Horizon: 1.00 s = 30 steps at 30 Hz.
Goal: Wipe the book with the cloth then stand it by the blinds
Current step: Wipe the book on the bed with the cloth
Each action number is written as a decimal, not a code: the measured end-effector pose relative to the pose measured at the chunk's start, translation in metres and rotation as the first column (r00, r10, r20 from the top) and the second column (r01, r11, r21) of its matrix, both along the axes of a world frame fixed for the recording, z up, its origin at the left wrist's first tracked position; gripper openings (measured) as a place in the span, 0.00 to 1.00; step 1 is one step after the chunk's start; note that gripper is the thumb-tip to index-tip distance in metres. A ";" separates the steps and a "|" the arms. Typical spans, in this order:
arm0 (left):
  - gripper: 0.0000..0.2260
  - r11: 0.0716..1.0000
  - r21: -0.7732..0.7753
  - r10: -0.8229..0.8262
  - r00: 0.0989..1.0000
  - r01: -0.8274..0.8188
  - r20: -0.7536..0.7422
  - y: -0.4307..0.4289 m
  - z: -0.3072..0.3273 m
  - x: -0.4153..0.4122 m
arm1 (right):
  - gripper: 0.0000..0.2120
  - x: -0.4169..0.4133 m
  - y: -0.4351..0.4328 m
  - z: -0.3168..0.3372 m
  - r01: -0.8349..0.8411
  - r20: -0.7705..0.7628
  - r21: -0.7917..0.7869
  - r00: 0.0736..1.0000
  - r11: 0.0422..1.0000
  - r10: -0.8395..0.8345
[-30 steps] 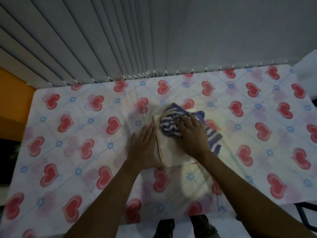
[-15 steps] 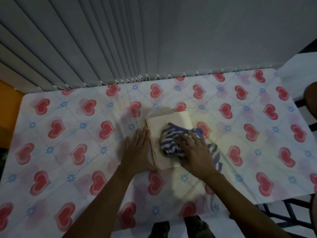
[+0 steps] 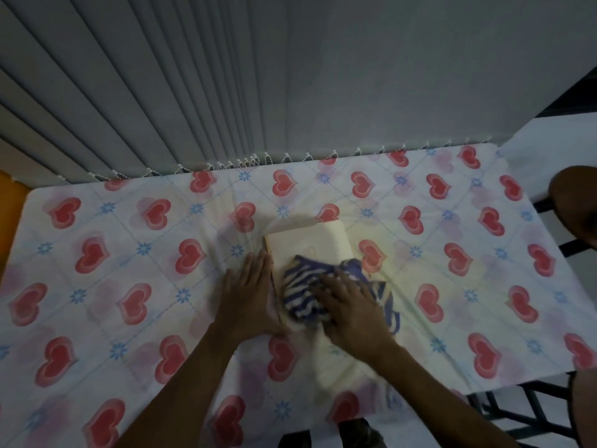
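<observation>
On the tabletop (image 3: 97, 318), right hand (image 3: 352, 305) presses cloth (image 3: 307, 286) onto the book (image 3: 307, 242) (flat, long axis toward the blinds (image 3: 161, 92)); left hand (image 3: 248, 295) lies open, bracing its spine.

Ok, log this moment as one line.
phase: wiping | right hand presses striped cloth on book | left hand flat at spine edge | book lying flat, not yet by blinds

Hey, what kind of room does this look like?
Probably a room in a home: a table under a heart-print tablecloth pushed up against grey vertical blinds, with a dark chair at its right end.
</observation>
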<state>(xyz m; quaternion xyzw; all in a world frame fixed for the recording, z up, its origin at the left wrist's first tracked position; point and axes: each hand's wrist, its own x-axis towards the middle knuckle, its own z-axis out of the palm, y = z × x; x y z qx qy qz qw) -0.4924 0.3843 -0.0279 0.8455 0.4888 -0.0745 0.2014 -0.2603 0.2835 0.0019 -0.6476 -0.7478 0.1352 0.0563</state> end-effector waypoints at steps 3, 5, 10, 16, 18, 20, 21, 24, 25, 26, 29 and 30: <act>0.71 1.000 0.004 -0.002 0.999 0.002 -0.034 0.000 0.000 0.001 | 0.27 0.012 0.051 0.002 0.183 0.092 -0.044 0.980 0.982 -0.178; 0.71 1.000 0.011 0.006 0.999 -0.006 -0.032 0.000 0.001 0.001 | 0.28 0.003 0.085 0.002 0.296 0.111 -0.059 0.951 0.953 -0.289; 0.68 1.000 0.013 0.000 0.999 0.001 -0.046 -0.001 0.003 0.002 | 0.30 -0.042 0.102 -0.003 0.227 0.103 -0.066 0.970 0.972 -0.220; 0.62 1.000 0.022 0.006 0.999 -0.007 0.046 -0.002 0.002 -0.002 | 0.30 -0.065 0.039 0.002 0.116 0.045 -0.077 0.993 0.990 -0.113; 0.65 1.000 0.009 0.005 0.999 -0.005 0.037 -0.002 0.004 -0.001 | 0.30 -0.065 0.018 0.005 0.069 0.059 -0.106 0.996 0.992 -0.063; 0.67 1.000 -0.006 0.007 1.000 -0.007 0.010 -0.003 0.008 -0.001 | 0.31 -0.062 0.000 0.006 0.017 0.073 -0.140 0.997 0.990 -0.007; 0.66 1.000 -0.016 0.010 1.000 -0.010 0.009 -0.003 0.009 0.000 | 0.31 -0.058 -0.008 0.006 -0.003 0.076 -0.161 0.997 0.987 0.016; 0.66 1.000 -0.021 0.009 1.000 -0.009 -0.015 -0.004 0.016 0.003 | 0.31 -0.040 -0.021 0.010 -0.071 0.056 -0.234 0.995 0.970 0.087; 0.67 1.000 -0.020 0.016 1.000 -0.016 -0.025 -0.004 0.018 0.004 | 0.30 -0.032 -0.021 0.013 -0.091 0.048 -0.236 0.993 0.968 0.105; 0.68 0.999 -0.025 0.025 0.999 -0.026 -0.034 -0.004 0.020 0.005 | 0.30 -0.022 -0.019 0.018 -0.099 0.048 -0.238 0.992 0.966 0.114; 0.73 0.997 -0.055 0.044 0.996 -0.048 -0.075 -0.003 0.024 0.006 | 0.30 0.008 -0.013 0.032 -0.041 0.090 -0.277 0.994 0.960 0.069; 0.73 0.998 -0.052 0.041 0.994 -0.047 -0.104 -0.003 0.024 0.006 | 0.31 0.018 -0.013 0.036 -0.004 0.114 -0.287 0.993 0.958 0.038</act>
